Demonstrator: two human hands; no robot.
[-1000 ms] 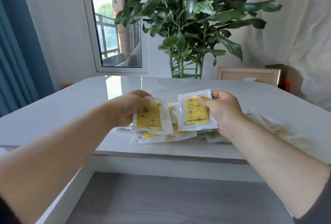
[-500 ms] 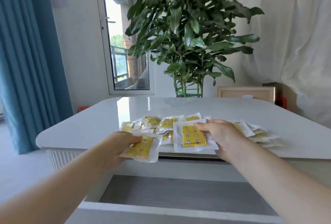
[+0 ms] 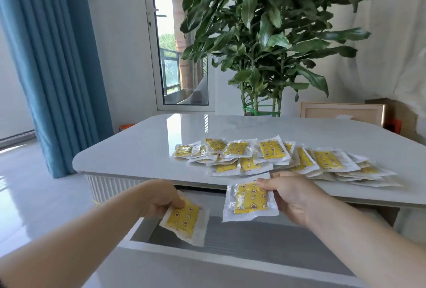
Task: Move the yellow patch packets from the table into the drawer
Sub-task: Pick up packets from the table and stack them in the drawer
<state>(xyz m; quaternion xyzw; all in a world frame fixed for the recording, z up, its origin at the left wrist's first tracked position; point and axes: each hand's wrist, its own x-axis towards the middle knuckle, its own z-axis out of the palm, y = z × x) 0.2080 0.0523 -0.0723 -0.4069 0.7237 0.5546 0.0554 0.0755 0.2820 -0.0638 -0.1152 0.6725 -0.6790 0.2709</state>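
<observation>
My left hand (image 3: 161, 197) grips one yellow patch packet (image 3: 184, 218) by its top corner, holding it over the left part of the open drawer (image 3: 265, 241). My right hand (image 3: 290, 195) pinches a second yellow patch packet (image 3: 250, 200) by its upper right edge, above the drawer's middle and just below the table edge. Several more yellow packets (image 3: 272, 156) lie in a loose overlapping spread on the white glossy table (image 3: 143, 149). The drawer's grey floor shows no packets.
The drawer's white front rim (image 3: 230, 257) runs across below my hands. A large potted plant (image 3: 260, 34) stands behind the table, with a framed panel (image 3: 341, 113) at its right. A blue curtain (image 3: 53, 57) hangs at the left.
Both hands have drawn back from the table and dropped lower, each carrying its packet off the tabletop to above the open drawer. The view has pulled back.
</observation>
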